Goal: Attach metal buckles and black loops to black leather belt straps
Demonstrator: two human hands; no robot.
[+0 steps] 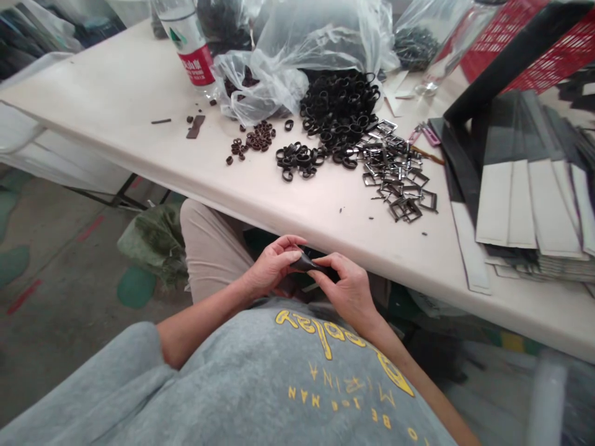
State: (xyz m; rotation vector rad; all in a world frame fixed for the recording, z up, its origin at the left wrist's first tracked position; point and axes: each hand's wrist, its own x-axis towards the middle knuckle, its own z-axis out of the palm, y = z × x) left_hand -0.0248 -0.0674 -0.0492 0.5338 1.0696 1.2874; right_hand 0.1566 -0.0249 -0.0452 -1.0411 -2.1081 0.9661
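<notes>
So both hands, left [274, 263] and right [346, 288], are pinching one dark strip [304, 262], beside one table [260, 198] with one bottle [191, 46].

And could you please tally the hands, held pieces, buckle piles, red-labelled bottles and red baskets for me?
Hands: 2 (left hand, right hand)
Dark held piece: 1
Buckle pile: 1
Red-labelled bottle: 1
Red basket: 1
Total: 6
</notes>
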